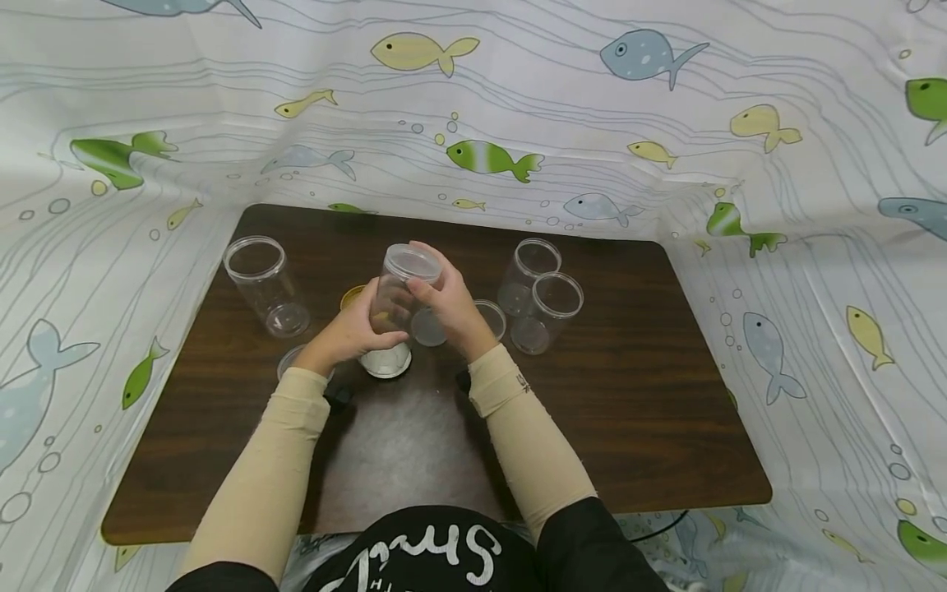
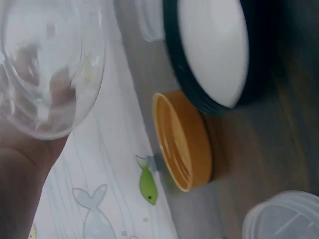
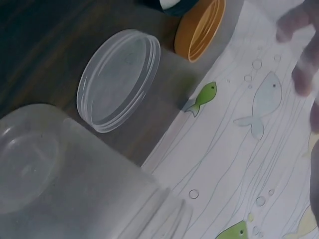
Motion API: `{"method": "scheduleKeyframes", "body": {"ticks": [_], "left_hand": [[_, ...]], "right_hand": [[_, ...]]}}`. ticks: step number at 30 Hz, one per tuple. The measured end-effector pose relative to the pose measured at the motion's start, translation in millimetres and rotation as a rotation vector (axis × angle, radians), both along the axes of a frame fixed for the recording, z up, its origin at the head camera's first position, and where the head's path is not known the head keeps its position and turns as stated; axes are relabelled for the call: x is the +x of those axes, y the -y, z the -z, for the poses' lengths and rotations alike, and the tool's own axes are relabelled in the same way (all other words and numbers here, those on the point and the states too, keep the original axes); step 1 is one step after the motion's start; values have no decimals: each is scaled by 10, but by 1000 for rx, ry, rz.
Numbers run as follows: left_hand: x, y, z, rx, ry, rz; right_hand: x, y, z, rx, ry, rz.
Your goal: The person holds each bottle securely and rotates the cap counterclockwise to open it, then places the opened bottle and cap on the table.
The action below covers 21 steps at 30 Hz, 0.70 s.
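Observation:
Both of my hands hold one clear plastic jar [image 1: 396, 296] above the table, its frosted lid [image 1: 413, 261] on top. My left hand [image 1: 355, 330] wraps round the jar's lower left side. With its thumb on the near side and fingers behind, my right hand [image 1: 455, 306] grips the upper right side, close under the lid. The left wrist view shows the jar's round base [image 2: 50, 99] with fingertips visible through it. Below and beside the hands sit an orange lid [image 2: 187, 142], a dark container with a white top [image 2: 214, 45] and a loose clear lid [image 3: 119, 82].
One open clear jar [image 1: 259, 279] stands at the back left. Two more, one behind [image 1: 527, 275] and one in front [image 1: 547, 312], stand together on the right. A clear ring-shaped rim [image 1: 490, 319] shows by my right wrist. Fish-patterned cloth [image 1: 503, 99] surrounds the brown table [image 1: 629, 395].

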State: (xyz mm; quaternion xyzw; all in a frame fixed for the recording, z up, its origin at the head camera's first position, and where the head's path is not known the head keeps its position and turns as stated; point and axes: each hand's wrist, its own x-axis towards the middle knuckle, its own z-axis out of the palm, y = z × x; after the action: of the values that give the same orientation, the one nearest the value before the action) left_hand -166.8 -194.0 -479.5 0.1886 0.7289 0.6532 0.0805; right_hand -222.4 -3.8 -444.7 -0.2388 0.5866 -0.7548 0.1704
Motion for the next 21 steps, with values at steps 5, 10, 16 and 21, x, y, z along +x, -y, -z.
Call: {"method": "scheduleKeyframes", "body": {"ticks": [5,10,16,21], "left_hand": [[12,-11,-45,39,29,98],[19,-39,-45,59,50,186],[19,-17,-3,131,45,147],[8,56,-2,130,10,67]], "right_hand": [[-57,-72,-25,-100,24,-185],[-122,-173,-12,-204,55,-385],[-137,-169,24,-137,122,-308],[-91,-114,53,-118,82,-104]]}}
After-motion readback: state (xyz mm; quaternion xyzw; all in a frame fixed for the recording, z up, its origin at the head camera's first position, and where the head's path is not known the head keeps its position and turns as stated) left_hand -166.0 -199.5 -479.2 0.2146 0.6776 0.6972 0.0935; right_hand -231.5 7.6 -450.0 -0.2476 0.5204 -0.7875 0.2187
